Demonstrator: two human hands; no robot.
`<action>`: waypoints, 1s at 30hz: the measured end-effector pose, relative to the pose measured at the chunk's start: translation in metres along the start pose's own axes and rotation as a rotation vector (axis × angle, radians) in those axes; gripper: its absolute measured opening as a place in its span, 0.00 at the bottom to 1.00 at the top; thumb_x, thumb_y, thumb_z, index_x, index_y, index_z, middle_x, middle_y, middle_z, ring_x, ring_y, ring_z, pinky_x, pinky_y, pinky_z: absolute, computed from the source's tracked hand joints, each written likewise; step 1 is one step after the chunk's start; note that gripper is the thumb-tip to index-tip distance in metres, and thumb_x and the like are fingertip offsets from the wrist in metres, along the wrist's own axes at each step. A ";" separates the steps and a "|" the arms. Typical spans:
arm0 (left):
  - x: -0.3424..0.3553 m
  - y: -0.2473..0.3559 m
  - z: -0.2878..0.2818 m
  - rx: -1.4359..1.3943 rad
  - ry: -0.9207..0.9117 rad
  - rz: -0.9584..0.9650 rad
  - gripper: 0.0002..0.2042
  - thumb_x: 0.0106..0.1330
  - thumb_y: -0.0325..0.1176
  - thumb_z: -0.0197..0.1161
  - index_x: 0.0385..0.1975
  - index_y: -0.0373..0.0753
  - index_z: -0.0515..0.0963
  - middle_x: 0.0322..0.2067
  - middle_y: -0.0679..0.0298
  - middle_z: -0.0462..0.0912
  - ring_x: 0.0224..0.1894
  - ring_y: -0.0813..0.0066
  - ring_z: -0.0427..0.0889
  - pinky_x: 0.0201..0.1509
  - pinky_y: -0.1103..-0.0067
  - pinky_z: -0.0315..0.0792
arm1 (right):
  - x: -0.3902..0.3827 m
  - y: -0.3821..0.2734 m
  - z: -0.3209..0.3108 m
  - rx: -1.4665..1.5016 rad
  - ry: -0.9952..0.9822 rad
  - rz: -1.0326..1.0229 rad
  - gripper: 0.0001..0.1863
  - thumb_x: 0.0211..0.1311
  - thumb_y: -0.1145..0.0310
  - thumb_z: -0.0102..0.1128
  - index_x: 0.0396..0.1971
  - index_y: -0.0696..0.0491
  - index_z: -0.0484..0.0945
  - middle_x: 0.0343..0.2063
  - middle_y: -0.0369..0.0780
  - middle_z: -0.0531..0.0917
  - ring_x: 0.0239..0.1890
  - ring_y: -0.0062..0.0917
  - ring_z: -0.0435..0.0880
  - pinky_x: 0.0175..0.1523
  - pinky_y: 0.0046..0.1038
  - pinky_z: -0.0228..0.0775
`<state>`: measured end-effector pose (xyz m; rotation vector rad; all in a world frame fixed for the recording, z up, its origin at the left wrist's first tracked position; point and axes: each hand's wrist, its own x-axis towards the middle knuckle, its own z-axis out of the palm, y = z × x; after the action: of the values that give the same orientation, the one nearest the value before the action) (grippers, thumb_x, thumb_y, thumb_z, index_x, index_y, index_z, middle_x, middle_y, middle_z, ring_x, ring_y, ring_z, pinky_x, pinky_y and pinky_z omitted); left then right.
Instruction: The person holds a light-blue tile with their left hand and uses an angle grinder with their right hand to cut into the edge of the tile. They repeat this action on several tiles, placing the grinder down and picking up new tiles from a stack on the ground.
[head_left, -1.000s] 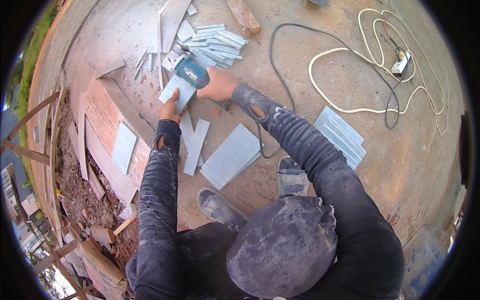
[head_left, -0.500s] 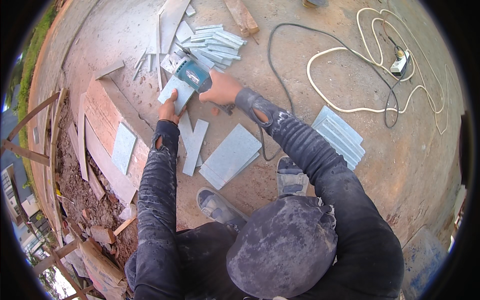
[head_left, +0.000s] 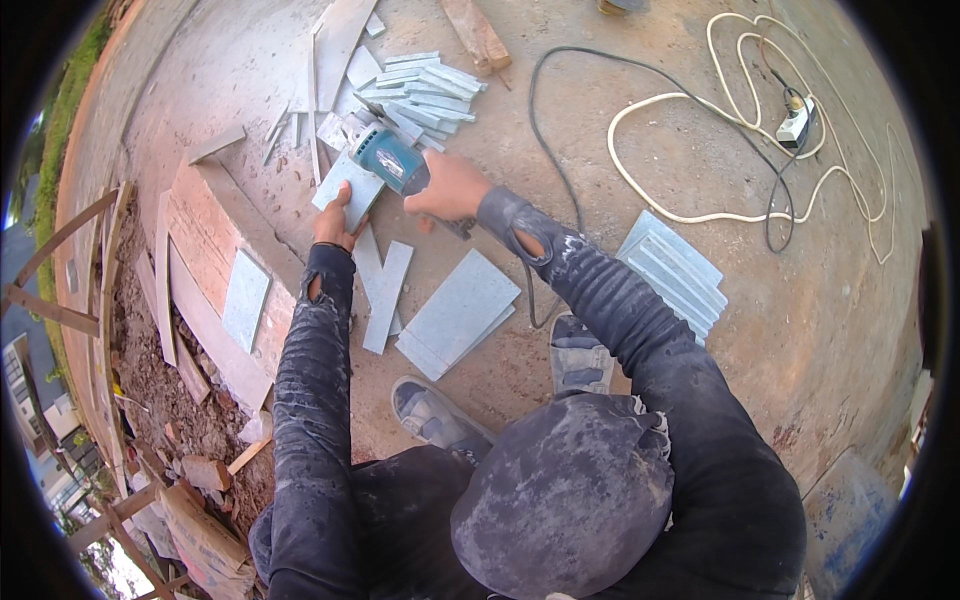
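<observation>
My right hand [head_left: 447,187] is wrapped round the rear of a teal power cutter [head_left: 388,158], an angle-grinder type with a metal guard at its front. The guard sits at the far edge of a pale grey-green tile [head_left: 343,192]; the blade itself I cannot make out. Gripping the near edge of that tile is my left hand [head_left: 338,222], thumb on top. Below the hands lie narrow tile strips [head_left: 389,298] and a pair of larger overlapping tiles [head_left: 458,312]. Beyond the cutter is a fanned pile of thin cut strips [head_left: 432,92].
Ridged tile pieces [head_left: 672,272] lie right of my feet. One tile [head_left: 245,300] leans on a reddish slab [head_left: 215,235] at left. A black cord [head_left: 560,165] and a cream cable [head_left: 625,150] with a white socket block [head_left: 796,124] loop across the ground. Wooden rails [head_left: 60,308] stand far left.
The cutter and my right hand have shifted slightly nearer and to the right over the tile. My left hand keeps its grip. The whole view has moved a little.
</observation>
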<state>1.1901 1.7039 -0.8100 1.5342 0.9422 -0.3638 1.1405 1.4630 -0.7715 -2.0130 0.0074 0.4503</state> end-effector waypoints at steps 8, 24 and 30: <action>0.007 -0.002 -0.004 -0.005 -0.025 0.010 0.23 0.62 0.43 0.68 0.54 0.45 0.71 0.48 0.66 0.78 0.49 0.68 0.78 0.48 0.65 0.76 | -0.014 -0.004 -0.010 0.110 -0.047 0.024 0.32 0.34 0.58 0.68 0.40 0.63 0.73 0.32 0.52 0.83 0.37 0.43 0.83 0.44 0.34 0.74; 0.003 0.000 -0.003 0.025 -0.006 0.019 0.22 0.63 0.44 0.67 0.52 0.43 0.71 0.44 0.65 0.79 0.44 0.69 0.80 0.43 0.68 0.78 | -0.025 0.015 -0.001 0.061 -0.004 0.012 0.38 0.35 0.55 0.71 0.47 0.62 0.72 0.37 0.53 0.81 0.41 0.43 0.81 0.46 0.35 0.73; 0.000 0.001 0.000 0.042 0.004 0.020 0.22 0.63 0.45 0.67 0.52 0.43 0.71 0.43 0.65 0.80 0.43 0.69 0.80 0.43 0.68 0.78 | -0.028 0.022 0.001 0.036 0.012 -0.006 0.38 0.38 0.52 0.71 0.48 0.62 0.72 0.39 0.53 0.81 0.42 0.44 0.82 0.47 0.36 0.73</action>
<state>1.1912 1.7045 -0.8092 1.5821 0.9264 -0.3680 1.1094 1.4482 -0.7816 -1.9802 0.0169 0.4311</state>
